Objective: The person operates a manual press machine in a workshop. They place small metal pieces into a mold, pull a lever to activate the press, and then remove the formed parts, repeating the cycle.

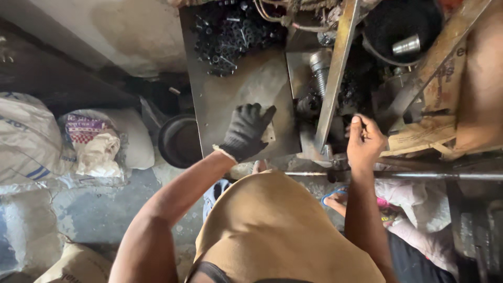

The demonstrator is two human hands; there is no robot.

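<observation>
- Steel plate (230, 99) lies flat as the worktop surface, grey and scuffed, with the gloved left hand (246, 131) resting palm-down on its near right corner, fingers spread and flat; nothing is gripped, though a small pale piece (269, 134) shows just under the fingers.
- Right hand (364, 140) is bare, curled loosely near the foot of a slanting metal bar (335, 73), thumb raised; whether it has hold of anything I cannot tell, since the fingers hide the palm side.
- Heap of black bolts and nuts (233, 34) sits at the far end of the plate, well apart from the left hand.
- Large threaded bolt (318, 65) stands just left of the slanting bar, amid dark oily parts.
- Horizontal steel rod (419, 175) runs below the right wrist; a black bowl (178, 140) sits beside the plate's left edge, with sacks (31, 141) on the floor further left.
- Risk, in my judgement: the ungloved right hand works close to the bar's edge and greasy machine parts, so a slip could pinch or cut it.
- Further risk: the loose heap could roll or scatter off the plate if it is jolted.
</observation>
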